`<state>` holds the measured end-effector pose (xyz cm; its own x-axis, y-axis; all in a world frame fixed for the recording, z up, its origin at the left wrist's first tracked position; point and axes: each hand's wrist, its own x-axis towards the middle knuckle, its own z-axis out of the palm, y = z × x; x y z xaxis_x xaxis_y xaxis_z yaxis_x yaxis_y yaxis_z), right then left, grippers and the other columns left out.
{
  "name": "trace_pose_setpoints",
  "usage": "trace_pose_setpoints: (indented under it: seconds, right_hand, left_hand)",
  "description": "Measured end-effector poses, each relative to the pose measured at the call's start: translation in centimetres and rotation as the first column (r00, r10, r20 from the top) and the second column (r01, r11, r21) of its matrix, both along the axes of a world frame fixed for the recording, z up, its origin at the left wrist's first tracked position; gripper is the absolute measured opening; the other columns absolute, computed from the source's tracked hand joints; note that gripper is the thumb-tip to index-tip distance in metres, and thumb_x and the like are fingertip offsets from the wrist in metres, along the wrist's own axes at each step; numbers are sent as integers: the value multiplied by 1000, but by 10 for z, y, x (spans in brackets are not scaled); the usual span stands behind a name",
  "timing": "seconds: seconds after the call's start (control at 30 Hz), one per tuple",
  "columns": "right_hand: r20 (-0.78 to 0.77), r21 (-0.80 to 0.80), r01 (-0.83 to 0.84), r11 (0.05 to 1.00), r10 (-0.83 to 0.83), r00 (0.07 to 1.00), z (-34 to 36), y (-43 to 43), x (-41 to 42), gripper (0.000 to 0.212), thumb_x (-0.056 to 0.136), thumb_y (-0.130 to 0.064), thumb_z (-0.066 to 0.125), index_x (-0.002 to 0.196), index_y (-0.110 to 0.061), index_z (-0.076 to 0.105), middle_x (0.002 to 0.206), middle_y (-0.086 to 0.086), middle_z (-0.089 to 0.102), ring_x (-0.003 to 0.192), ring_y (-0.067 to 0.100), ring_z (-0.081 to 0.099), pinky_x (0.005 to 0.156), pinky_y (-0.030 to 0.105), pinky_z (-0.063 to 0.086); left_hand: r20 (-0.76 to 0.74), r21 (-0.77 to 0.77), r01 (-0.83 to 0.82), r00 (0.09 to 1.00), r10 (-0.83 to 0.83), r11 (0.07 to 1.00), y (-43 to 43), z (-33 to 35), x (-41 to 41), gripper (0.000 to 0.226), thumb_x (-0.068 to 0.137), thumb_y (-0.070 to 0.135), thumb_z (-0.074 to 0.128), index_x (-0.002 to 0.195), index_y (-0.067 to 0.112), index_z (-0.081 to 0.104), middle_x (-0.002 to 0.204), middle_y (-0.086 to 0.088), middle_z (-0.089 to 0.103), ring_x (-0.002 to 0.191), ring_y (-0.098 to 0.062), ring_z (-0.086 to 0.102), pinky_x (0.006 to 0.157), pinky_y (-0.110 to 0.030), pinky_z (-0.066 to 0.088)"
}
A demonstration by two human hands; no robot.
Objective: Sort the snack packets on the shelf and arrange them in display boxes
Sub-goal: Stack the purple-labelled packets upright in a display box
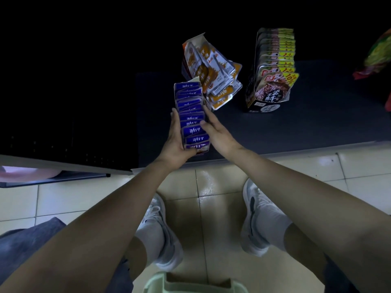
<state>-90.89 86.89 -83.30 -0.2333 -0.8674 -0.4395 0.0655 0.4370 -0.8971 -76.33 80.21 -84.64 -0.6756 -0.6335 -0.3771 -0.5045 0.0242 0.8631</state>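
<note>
The left hand point(175, 144) is gripping the purple packet box point(191, 115), fingers curled round it. The right hand point(219, 133) is pressing flat against its side.

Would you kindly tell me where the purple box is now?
Head view, centre: the purple box is between the left hand and right hand, with the orange packets just behind.

I read this as a shop. A low dark shelf point(317, 127) at 1 o'clock carries retail display boxes packed with rows of identical snack packets point(277, 51): a purple box point(191, 115) at 12, an orange box point(188, 58) just beyond it, a black box point(264, 106) at 1. More bagged snacks point(377, 51) sit at 2. Glossy floor tiles point(222, 197) run below, at 6.
</note>
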Motion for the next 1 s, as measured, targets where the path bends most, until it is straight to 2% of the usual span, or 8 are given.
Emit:
trace_pose_setpoints:
  seconds: [0.13, 0.33, 0.47, 0.57, 0.7, 0.83, 0.93, 1.0]
  right_hand:
    - [-86, -29, 1, 1000, -3, 996, 1, -4, 5, 58, 101, -25, 45, 152, -29, 18, 151, -5, 32, 131, 9, 42, 109, 34, 41]
    - [-228, -101, 52, 994, -74, 971, 3, -31, 2, 65, 88, -44, 51, 146, -43, 21, 146, -1, 38, 136, 17, 36, 112, 52, 33]
    - [-326, -99, -5, 995, -28, 945, 10, -50, 1, 75, 91, -38, 50, 154, -23, 11, 151, 6, 34, 137, 20, 35, 113, 48, 32]
    - [-499, -71, -103, 992, 54, 865, 8, -48, -3, 71, 98, -28, 50, 155, -12, 9, 160, 6, 15, 147, 19, 14, 120, 44, 16]
    - [-645, -59, -179, 982, 99, 758, 1, -41, -14, 69, 100, -32, 46, 155, -13, 8, 162, 2, 5, 148, 15, 4, 120, 31, 8]
    - [-765, 50, -333, 942, 251, 594, -2, -48, -14, 68, 101, -38, 40, 155, -15, 4, 163, 2, -5, 149, 17, -5, 121, 35, 2]
    - [-762, 74, -350, 934, 279, 584, 3, -51, -21, 66, 102, -38, 39, 155, -16, 7, 163, 1, -6, 149, 16, -5, 122, 36, 3]
    - [-692, 14, -347, 938, 260, 674, 7, -40, -24, 68, 101, -35, 44, 155, -18, 6, 163, -1, -7, 149, 13, -3, 121, 33, 9]
  left_hand:
    - [1, -37, 8, 1000, -8, 999, -1, 4, -5, 131, 75, 21, 80, 144, 35, -30, 161, 1, -12, 149, -17, 7, 116, -51, 27]
    - [42, -33, 7, 999, -5, 999, -4, 7, -3, 134, 72, 25, 82, 145, 21, -30, 161, 0, -16, 145, -6, 0, 118, -34, 14]
    - [69, 3, 21, 997, -21, 1000, -12, 7, -2, 136, 69, 26, 84, 146, 23, -27, 159, 2, -22, 147, -10, -6, 121, -41, 12]
    - [58, 3, 52, 997, -52, 999, -17, 8, -2, 136, 68, 24, 85, 147, 25, -26, 160, 2, -20, 148, -12, -3, 121, -43, 16]
    - [82, -53, 126, 989, -122, 991, -21, 12, -3, 133, 71, 21, 83, 146, 23, -27, 159, 0, -23, 147, -11, -10, 121, -38, 9]
    - [116, -54, 169, 980, -162, 984, -27, 13, -6, 133, 72, 21, 82, 145, 25, -29, 157, 0, -29, 146, -12, -16, 121, -39, 7]
    - [133, -49, 184, 975, -176, 982, -28, 13, -7, 134, 72, 22, 83, 144, 29, -31, 156, 0, -30, 145, -11, -20, 118, -36, 3]
    - [120, -18, 164, 980, -161, 986, -27, 10, -7, 137, 72, 24, 83, 141, 33, -35, 158, 0, -27, 146, -12, -16, 120, -41, 4]
